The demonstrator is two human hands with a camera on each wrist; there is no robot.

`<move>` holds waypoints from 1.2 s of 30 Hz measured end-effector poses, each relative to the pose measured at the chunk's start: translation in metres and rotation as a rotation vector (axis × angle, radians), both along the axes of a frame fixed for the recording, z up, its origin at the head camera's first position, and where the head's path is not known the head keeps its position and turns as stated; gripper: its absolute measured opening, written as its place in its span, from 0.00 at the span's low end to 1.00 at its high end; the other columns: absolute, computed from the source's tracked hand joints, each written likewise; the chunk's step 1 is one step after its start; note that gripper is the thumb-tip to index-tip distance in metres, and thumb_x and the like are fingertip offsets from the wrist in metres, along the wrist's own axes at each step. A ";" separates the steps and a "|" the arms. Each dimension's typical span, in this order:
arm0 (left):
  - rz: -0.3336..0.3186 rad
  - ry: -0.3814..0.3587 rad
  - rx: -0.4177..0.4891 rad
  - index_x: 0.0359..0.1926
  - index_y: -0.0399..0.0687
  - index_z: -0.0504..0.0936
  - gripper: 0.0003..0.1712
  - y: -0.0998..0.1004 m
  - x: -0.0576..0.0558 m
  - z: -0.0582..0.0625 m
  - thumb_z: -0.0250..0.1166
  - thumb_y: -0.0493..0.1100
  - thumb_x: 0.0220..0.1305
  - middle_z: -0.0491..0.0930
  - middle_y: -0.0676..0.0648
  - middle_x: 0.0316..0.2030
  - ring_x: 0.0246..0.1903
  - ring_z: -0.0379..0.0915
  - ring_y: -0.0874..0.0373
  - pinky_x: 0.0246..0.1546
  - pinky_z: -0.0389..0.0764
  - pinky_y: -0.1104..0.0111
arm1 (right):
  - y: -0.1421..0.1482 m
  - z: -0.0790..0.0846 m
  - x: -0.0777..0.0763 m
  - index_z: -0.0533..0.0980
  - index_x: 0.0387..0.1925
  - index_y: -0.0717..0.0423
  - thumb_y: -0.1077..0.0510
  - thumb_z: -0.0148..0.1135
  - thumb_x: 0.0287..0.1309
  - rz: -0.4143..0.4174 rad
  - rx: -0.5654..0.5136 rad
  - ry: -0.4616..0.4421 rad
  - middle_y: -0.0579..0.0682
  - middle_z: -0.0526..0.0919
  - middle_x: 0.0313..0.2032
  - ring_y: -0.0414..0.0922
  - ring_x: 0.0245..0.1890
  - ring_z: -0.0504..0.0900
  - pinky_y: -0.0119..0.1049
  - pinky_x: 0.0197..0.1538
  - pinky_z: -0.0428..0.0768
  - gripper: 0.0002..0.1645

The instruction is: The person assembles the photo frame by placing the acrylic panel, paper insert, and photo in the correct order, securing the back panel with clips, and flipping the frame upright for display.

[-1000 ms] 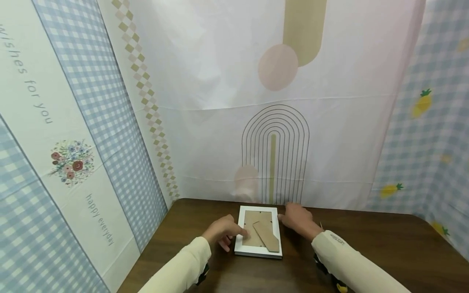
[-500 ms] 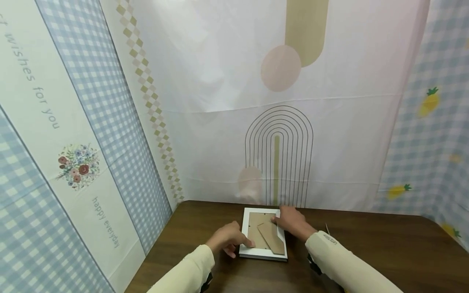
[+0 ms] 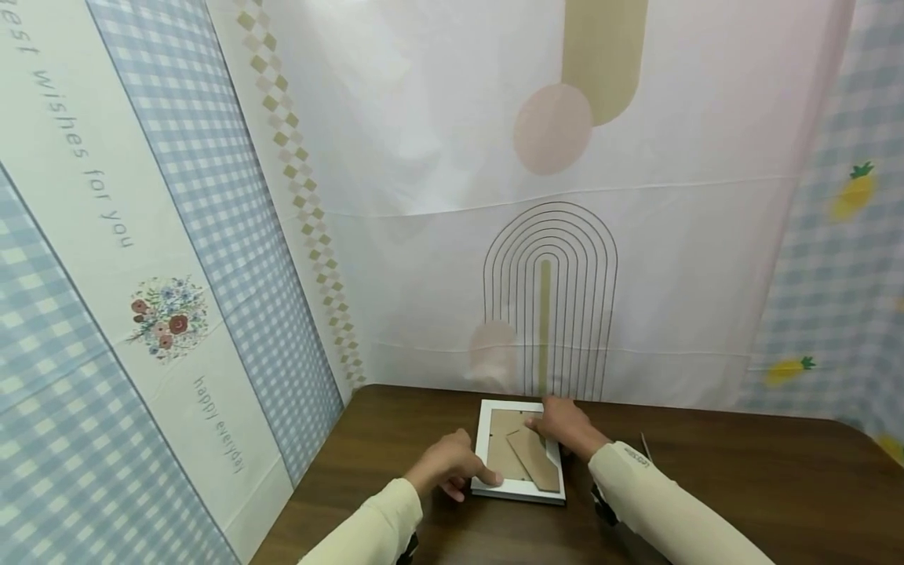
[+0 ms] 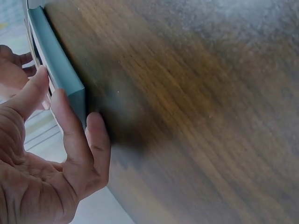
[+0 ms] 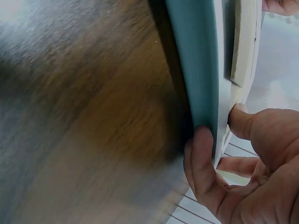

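Note:
A white picture frame (image 3: 519,490) lies face down on the table, its brown backing board (image 3: 500,451) and the folded easel leg (image 3: 540,464) uppermost. My left hand (image 3: 455,461) holds the near left corner, thumb over the back and fingers at the outer edge. At the far right corner, my right hand (image 3: 565,424) grips the frame, thumb on the backing. In the left wrist view, the fingertips of the left hand (image 4: 70,154) touch the frame's bluish-looking side (image 4: 58,56). The right wrist view has the right hand (image 5: 247,172) pinching the frame's edge (image 5: 198,70). The glass side is hidden.
The dark wooden table (image 3: 713,479) extends to both sides. A thin, pointed object (image 3: 646,447) lies just right of my right forearm, partly hidden by the sleeve. A printed cloth (image 3: 417,275) hangs behind the table's far edge.
My right hand has come from beside the frame onto its far right corner and now grips it. My left thumb has slid toward the near edge. The head view has shifted slightly left.

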State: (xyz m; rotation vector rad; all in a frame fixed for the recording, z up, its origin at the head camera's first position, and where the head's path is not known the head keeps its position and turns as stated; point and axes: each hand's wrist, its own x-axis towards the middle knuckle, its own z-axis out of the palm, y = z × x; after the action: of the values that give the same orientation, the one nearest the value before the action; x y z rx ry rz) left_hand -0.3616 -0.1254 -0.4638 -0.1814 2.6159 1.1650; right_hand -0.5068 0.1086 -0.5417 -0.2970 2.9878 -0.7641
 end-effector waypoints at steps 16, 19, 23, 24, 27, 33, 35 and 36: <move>0.001 0.012 -0.027 0.66 0.25 0.71 0.50 0.010 0.000 -0.005 0.92 0.41 0.53 0.80 0.30 0.44 0.23 0.80 0.48 0.19 0.91 0.63 | -0.012 0.053 0.055 0.80 0.43 0.69 0.49 0.77 0.73 -0.052 -0.084 -0.043 0.58 0.83 0.28 0.52 0.16 0.85 0.40 0.17 0.86 0.25; -0.013 0.005 -0.048 0.82 0.23 0.59 0.66 0.010 0.000 -0.006 0.91 0.41 0.56 0.73 0.19 0.71 0.30 0.85 0.45 0.23 0.93 0.60 | -0.014 0.043 0.041 0.81 0.42 0.68 0.48 0.80 0.70 -0.065 -0.070 -0.046 0.59 0.85 0.29 0.53 0.15 0.86 0.43 0.18 0.87 0.25; -0.013 -0.003 -0.077 0.87 0.25 0.50 0.71 0.010 -0.001 -0.007 0.90 0.42 0.58 0.60 0.19 0.82 0.35 0.87 0.43 0.28 0.95 0.57 | -0.012 -0.003 -0.005 0.83 0.41 0.66 0.41 0.83 0.65 -0.065 -0.035 -0.010 0.61 0.87 0.30 0.54 0.18 0.86 0.46 0.21 0.88 0.31; -0.013 -0.005 -0.078 0.87 0.24 0.50 0.71 0.009 -0.002 -0.007 0.89 0.42 0.58 0.61 0.18 0.81 0.35 0.87 0.42 0.29 0.96 0.57 | -0.011 -0.014 -0.015 0.84 0.42 0.66 0.38 0.83 0.65 -0.057 -0.024 0.010 0.61 0.88 0.32 0.54 0.20 0.87 0.46 0.23 0.89 0.33; -0.013 -0.010 -0.062 0.87 0.23 0.49 0.71 0.008 -0.002 -0.008 0.89 0.40 0.59 0.63 0.17 0.80 0.42 0.88 0.39 0.31 0.96 0.54 | -0.014 -0.014 -0.015 0.85 0.43 0.66 0.38 0.84 0.64 -0.075 -0.022 0.012 0.61 0.88 0.33 0.54 0.25 0.87 0.46 0.26 0.90 0.33; -0.032 -0.034 0.024 0.87 0.22 0.44 0.72 0.004 -0.004 -0.007 0.87 0.37 0.60 0.60 0.17 0.81 0.58 0.84 0.34 0.36 0.97 0.51 | -0.021 0.012 0.002 0.85 0.42 0.66 0.42 0.86 0.63 -0.118 -0.043 -0.042 0.64 0.89 0.33 0.55 0.18 0.88 0.50 0.28 0.93 0.30; -0.042 -0.044 0.039 0.87 0.22 0.44 0.71 0.003 -0.005 -0.007 0.87 0.36 0.61 0.62 0.17 0.79 0.58 0.85 0.34 0.37 0.97 0.50 | -0.018 0.001 -0.009 0.85 0.41 0.66 0.41 0.85 0.63 -0.115 -0.041 -0.037 0.65 0.90 0.33 0.53 0.14 0.86 0.50 0.28 0.93 0.31; -0.046 -0.048 0.043 0.86 0.23 0.44 0.70 0.003 -0.006 -0.007 0.86 0.36 0.61 0.64 0.17 0.77 0.56 0.85 0.34 0.37 0.97 0.50 | -0.016 -0.008 -0.016 0.85 0.41 0.65 0.40 0.85 0.62 -0.107 -0.035 -0.022 0.65 0.90 0.33 0.52 0.12 0.85 0.49 0.28 0.92 0.31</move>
State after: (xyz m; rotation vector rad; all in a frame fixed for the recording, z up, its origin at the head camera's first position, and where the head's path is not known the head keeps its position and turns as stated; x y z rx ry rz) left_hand -0.3672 -0.1229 -0.4709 -0.1377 2.5372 1.1859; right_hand -0.5227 0.0923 -0.5493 -0.1300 2.9930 -0.8237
